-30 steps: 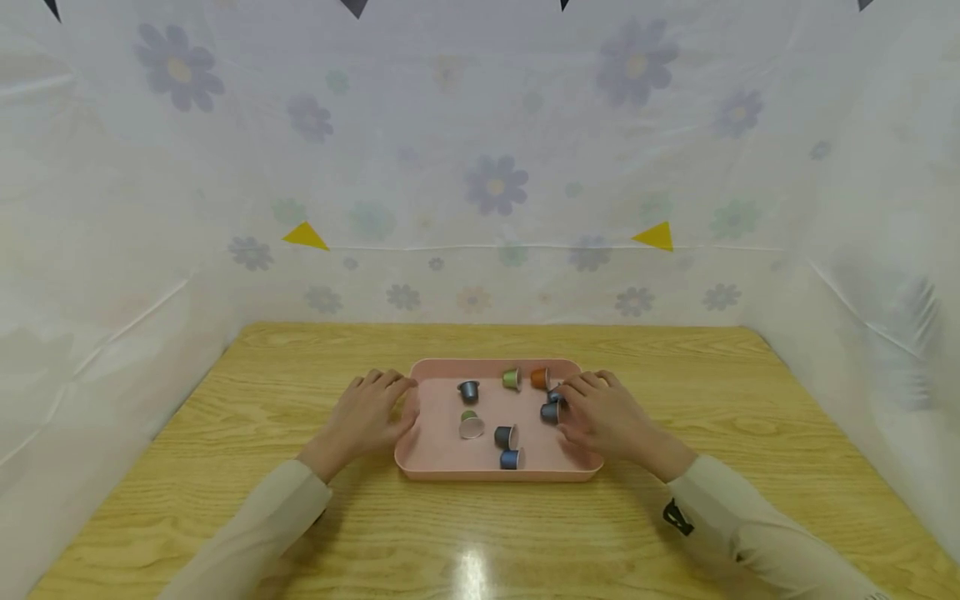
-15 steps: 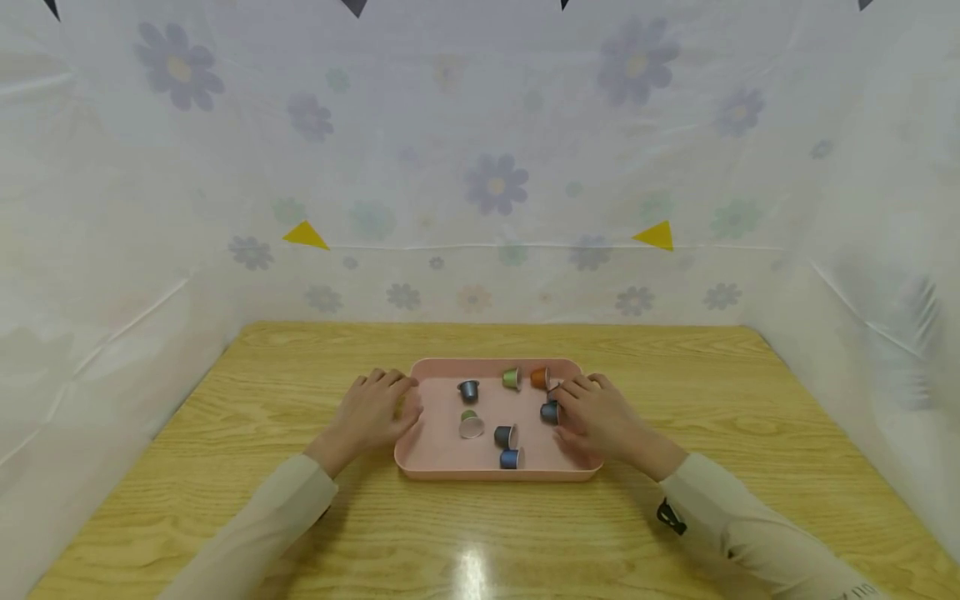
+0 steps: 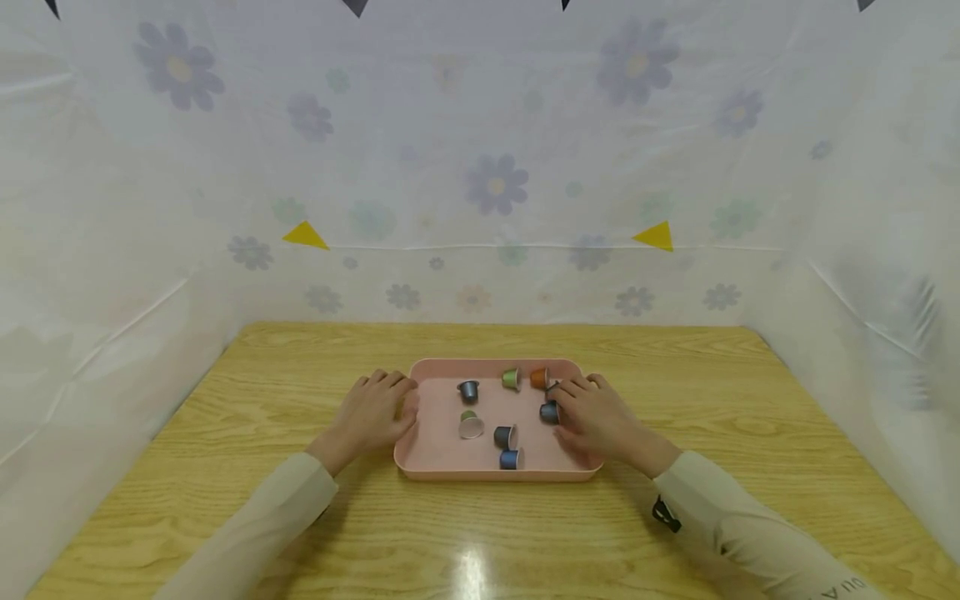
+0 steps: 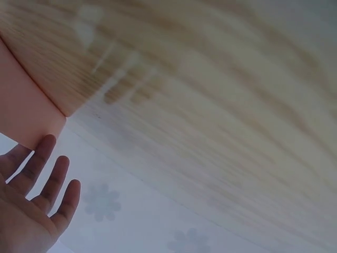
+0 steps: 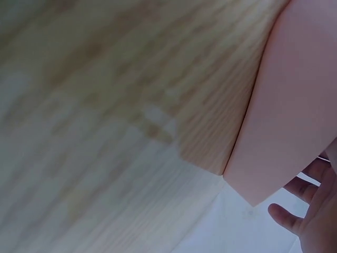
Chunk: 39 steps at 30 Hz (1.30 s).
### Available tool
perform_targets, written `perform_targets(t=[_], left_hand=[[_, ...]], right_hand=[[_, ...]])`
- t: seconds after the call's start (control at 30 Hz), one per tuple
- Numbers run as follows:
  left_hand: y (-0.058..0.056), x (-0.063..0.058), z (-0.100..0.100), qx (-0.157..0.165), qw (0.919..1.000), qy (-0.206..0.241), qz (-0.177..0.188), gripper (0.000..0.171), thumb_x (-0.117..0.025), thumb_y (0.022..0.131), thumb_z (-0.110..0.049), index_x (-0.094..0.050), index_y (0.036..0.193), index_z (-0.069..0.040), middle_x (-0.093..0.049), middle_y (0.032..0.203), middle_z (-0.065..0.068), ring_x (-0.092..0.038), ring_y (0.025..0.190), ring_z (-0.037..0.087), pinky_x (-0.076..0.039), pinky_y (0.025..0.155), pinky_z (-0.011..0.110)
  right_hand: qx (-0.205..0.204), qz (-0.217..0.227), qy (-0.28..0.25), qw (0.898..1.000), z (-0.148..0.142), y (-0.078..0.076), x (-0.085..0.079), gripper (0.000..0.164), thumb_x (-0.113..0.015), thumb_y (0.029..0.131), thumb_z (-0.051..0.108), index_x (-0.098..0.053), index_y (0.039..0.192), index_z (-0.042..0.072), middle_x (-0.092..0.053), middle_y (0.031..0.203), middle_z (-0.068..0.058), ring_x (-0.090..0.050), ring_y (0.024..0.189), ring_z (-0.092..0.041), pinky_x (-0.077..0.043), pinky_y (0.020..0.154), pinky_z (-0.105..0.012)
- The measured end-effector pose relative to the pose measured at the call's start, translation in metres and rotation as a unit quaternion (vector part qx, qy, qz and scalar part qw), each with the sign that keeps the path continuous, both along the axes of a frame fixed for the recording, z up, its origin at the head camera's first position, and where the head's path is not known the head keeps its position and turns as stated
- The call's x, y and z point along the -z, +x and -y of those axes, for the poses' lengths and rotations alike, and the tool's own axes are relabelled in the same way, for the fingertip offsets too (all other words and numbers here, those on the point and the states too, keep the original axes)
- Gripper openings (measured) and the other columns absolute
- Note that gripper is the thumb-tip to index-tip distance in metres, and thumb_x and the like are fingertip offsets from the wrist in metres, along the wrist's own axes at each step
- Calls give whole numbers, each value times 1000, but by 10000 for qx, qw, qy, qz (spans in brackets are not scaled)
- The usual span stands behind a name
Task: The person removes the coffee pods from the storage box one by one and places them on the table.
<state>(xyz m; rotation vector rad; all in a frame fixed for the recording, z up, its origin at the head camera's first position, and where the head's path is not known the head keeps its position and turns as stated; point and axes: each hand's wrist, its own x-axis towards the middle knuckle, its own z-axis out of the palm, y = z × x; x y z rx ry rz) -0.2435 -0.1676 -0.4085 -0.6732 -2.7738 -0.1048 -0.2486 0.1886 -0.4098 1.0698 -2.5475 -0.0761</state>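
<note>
A pink tray (image 3: 450,475) holds several coffee capsules lying on their sides or tipped. My left hand (image 3: 367,417) is at its left rim, fingers spread and relaxed, fingertips right at the tray wall in the left wrist view. My right hand (image 3: 600,421) reaches over the right rim, fingers loosely bent. Its fingertips overlap a dark blue capsule, mostly hidden, and are beside another dark capsule (image 3: 549,412). An orange capsule (image 3: 539,378) and a green capsule (image 3: 511,378) lie near the back wall.
At the left of the tray are a dark capsule (image 3: 468,391) and a green capsule with its pale lid forward (image 3: 471,427). A dark capsule (image 3: 503,437) and a blue capsule (image 3: 510,459) lie near the front. The wooden table (image 3: 375,533) has flower-patterned sheeting (image 3: 480,275) around it.
My right hand has shifted slightly left, further over the tray and the half-hidden dark blue capsule. My left hand stays at the rim with only small finger movement. The other capsules keep nearly the same places.
</note>
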Motion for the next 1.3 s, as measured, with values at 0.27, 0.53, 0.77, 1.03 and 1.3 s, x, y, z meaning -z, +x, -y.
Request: perform_targets(t=[0.27,0.53,0.77,1.03,1.3], left_hand=[[0,0,-1,65,9999,43,-118,34,-56,84,-32,-62,112,-14,-61,109,3,-54,99,25,-45,82,45],[-1,2,-1,46,9998,5,-169,34,-57,84,-32,-62,111,-14,-61,108,3,-54,98,25,-45,82,44],[-1,2,-1,45,9999,40,-115,34,-56,84,-32,-62,112,-14,-60,109,3,-54,99,25,-45,82,44],[0,1,-1,18,10000,81,-7,36,-57,84,-33,-61,114,-13,-60,111,3,-53,100,25,-45,84,45],[2,-1,-2,-42,10000,-14,52,37,-54,85,-34,-60,115,-13,-59,113,3,-53,102,25,-44,86,44]], right_hand=[[89,193,102,9997,1,0,-1,39,-66,79,38,-60,108,12,-59,106,-3,-54,103,-23,-40,87,-47],[135,317,108,9993,2,0,-1,30,-67,79,30,-61,103,14,-59,102,-2,-55,100,-22,-41,86,-47],[126,267,56,9995,3,-1,-1,28,-68,77,29,-61,100,14,-59,100,-2,-55,97,-21,-41,85,-46],[237,255,71,9994,4,0,-4,27,-68,77,30,-61,97,14,-60,96,-1,-56,96,-22,-40,86,-47],[264,276,48,9993,5,0,-9,30,-68,76,32,-61,99,14,-62,96,-1,-57,98,-23,-41,86,-48]])
